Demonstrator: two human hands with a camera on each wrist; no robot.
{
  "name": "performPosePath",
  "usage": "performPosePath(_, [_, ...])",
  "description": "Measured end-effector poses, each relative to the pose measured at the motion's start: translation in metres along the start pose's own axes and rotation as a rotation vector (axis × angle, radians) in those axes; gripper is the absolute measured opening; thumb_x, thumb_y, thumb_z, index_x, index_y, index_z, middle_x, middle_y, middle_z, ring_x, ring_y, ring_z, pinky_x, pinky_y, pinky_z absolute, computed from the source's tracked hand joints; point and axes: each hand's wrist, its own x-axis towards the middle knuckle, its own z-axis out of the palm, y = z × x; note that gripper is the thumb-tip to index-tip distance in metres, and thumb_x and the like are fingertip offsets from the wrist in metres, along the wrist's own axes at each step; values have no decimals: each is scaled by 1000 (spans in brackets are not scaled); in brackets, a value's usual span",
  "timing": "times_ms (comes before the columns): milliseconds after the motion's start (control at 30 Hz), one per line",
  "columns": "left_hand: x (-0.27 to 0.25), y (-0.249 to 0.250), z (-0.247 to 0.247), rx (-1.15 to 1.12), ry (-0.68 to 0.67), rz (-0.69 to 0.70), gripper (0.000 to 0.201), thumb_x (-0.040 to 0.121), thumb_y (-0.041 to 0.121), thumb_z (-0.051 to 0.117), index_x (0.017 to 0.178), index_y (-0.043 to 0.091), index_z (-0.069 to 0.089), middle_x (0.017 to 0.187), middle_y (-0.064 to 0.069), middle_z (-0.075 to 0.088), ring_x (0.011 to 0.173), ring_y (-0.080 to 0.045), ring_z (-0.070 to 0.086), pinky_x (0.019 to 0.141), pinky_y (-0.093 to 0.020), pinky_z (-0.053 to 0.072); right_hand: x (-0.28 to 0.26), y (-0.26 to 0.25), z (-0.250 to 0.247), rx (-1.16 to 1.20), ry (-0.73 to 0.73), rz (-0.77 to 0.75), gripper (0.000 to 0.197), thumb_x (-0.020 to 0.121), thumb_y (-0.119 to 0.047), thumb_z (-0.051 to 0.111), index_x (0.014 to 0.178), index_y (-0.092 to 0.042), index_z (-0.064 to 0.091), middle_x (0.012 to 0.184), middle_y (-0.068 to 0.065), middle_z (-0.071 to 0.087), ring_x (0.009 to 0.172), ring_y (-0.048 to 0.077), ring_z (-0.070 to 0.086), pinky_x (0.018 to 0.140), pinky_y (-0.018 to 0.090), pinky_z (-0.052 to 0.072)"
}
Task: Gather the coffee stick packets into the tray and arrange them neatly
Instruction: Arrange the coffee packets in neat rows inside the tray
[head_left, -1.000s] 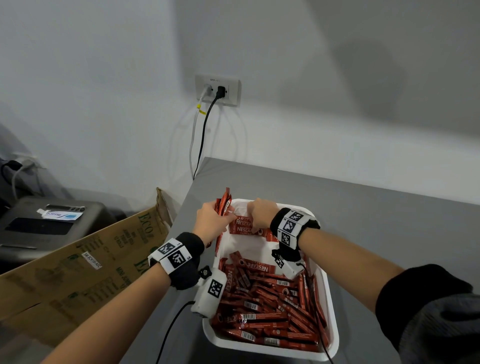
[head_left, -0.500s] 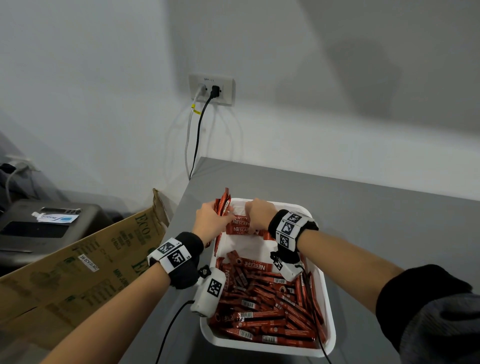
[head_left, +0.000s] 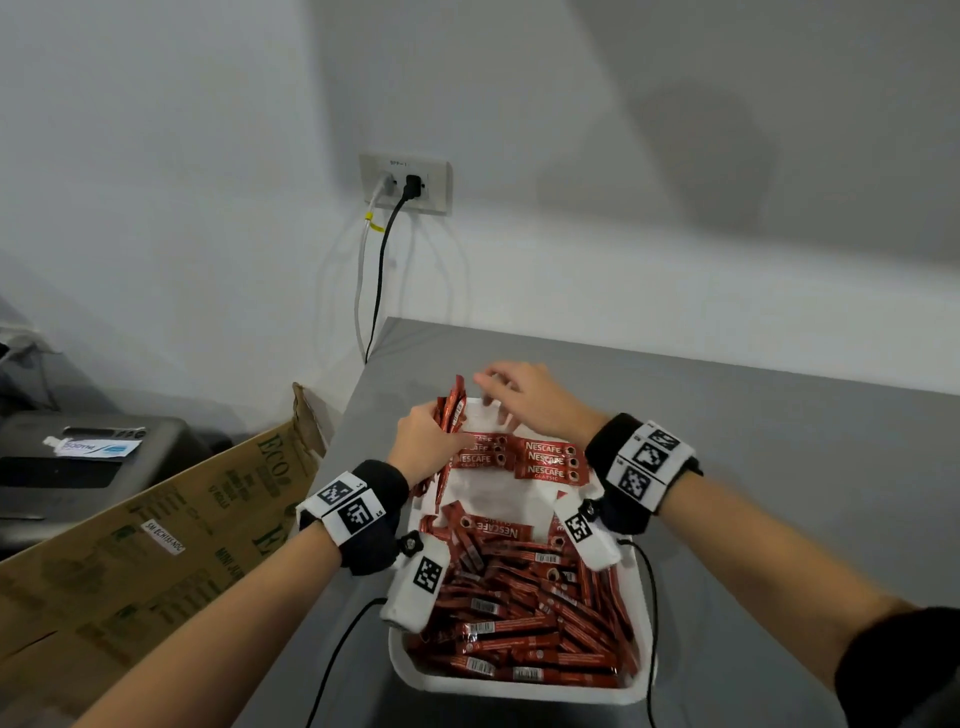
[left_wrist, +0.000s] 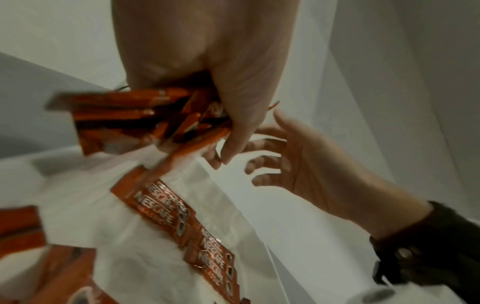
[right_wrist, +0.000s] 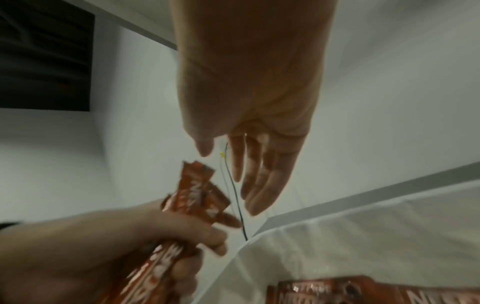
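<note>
A white tray (head_left: 644, 649) on the grey table holds a loose heap of red coffee stick packets (head_left: 524, 613) in its near half. A neat row of packets (head_left: 524, 460) lies label-up across its far end. My left hand (head_left: 426, 441) grips a bundle of packets (head_left: 451, 415) upright at the tray's far left corner; the same bundle (left_wrist: 145, 119) fills its wrist view. My right hand (head_left: 511, 389) hovers over the tray's far edge with fingers spread and straight (right_wrist: 257, 174), holding nothing.
A brown cardboard box (head_left: 156, 545) stands left of the table (head_left: 779, 467). Beyond it sits a dark machine (head_left: 78, 467). A wall socket (head_left: 405, 182) has two cables hanging to the table's far left corner. A wrist-camera cable (head_left: 332, 660) trails over the table's near edge.
My right hand has lifted off the arranged row and moved up and away with its fingers spread. The left hand keeps its bundle in the same place.
</note>
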Motion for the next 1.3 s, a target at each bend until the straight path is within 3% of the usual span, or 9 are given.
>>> performPosePath(100, [-4,14,11,100,-58,127,10,77,11,71,82,10,62,70,2,61,63,-8,56,55,-8,42,-22,0,11,136,4,-39,38,94,-34,55,124,-11,52,107,4,63,89,22,66,75,34,57])
performPosePath(200, [-10,22,17,90,-111,228,19,72,11,77,85,4,66,75,-5,66,62,-2,59,59,-11,45,-33,13,10,217,146,-30,24,89,-20,64,111,-11,58,103,3,65,90,18,66,82,32,54])
performPosePath(400, [-20,16,18,-173,-295,58,18,81,17,71,93,6,62,75,-3,66,47,-6,53,49,-17,46,-67,42,-7,580,253,66,10,87,6,59,94,-1,55,87,10,63,62,11,68,62,20,57])
performPosePath(500, [-23,13,20,-219,-268,16,15,88,17,63,97,5,61,72,-2,65,43,-6,46,48,-18,41,-78,49,-8,575,321,73,14,86,6,60,87,-7,57,89,8,63,64,10,68,61,20,56])
performPosePath(667, [-15,-1,15,-294,-39,-86,17,91,19,59,97,3,59,75,-3,72,41,-10,42,48,-23,40,-90,54,-14,530,456,54,20,84,3,63,87,-16,57,95,5,63,90,23,64,71,24,58])
performPosePath(867, [-23,22,18,-365,-301,-46,21,85,22,67,90,3,60,56,-2,52,43,-11,43,44,-19,40,-92,45,2,518,408,-12,24,83,5,64,87,-17,57,95,3,64,90,16,66,71,32,59])
performPosePath(1033, [-21,21,19,-268,-176,36,21,81,17,71,90,-1,63,77,-15,66,64,-22,61,63,-33,53,-92,48,5,501,383,34,40,81,6,67,103,-25,55,97,-3,68,89,10,69,75,29,59])
performPosePath(1167, [-20,15,14,-268,-45,33,12,82,16,69,81,6,63,73,-5,68,61,-15,62,62,-27,52,-94,60,-2,58,346,114,40,86,7,55,115,-19,48,89,-3,64,75,3,61,59,10,50])
performPosePath(1300, [-21,12,10,-215,-98,43,14,85,15,66,74,9,59,64,1,61,44,-3,52,47,-15,43,-96,69,-15,123,470,197,23,97,-1,39,91,-12,59,59,2,52,40,3,45,38,13,35])
